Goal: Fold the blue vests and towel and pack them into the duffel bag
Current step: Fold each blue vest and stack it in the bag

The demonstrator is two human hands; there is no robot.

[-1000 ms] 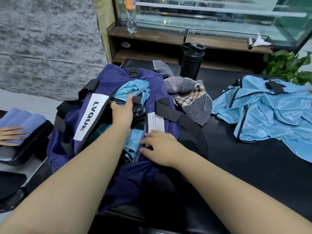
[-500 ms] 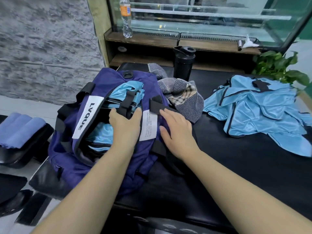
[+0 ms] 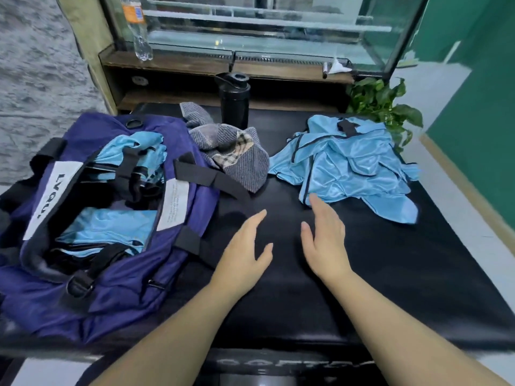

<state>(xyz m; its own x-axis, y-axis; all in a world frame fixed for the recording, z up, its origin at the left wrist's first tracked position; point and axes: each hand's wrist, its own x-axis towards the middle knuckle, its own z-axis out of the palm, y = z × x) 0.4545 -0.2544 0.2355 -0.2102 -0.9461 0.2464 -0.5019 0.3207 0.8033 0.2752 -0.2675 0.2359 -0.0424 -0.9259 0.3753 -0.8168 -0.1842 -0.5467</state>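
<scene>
A dark blue duffel bag (image 3: 184,207) lies open on the left of the black table (image 3: 390,274), with folded light blue vests (image 3: 108,227) showing inside it. A crumpled pile of light blue vests (image 3: 348,165) lies at the back right. Between bag and pile sits a bunched grey striped towel (image 3: 237,157). My left hand (image 3: 245,254) and my right hand (image 3: 324,238) hover over the bare table in front of me, fingers straight, holding nothing. The right fingertips are close to the near edge of the vest pile.
A black shaker bottle (image 3: 234,101) stands behind the towel. A wooden shelf (image 3: 195,62) with a clear plastic bottle (image 3: 138,29) runs along the back under a glass case. A green plant (image 3: 381,104) sits at the back right.
Both hands have left the duffel bag and moved right over the bare table toward the vest pile. The view has swung right.
</scene>
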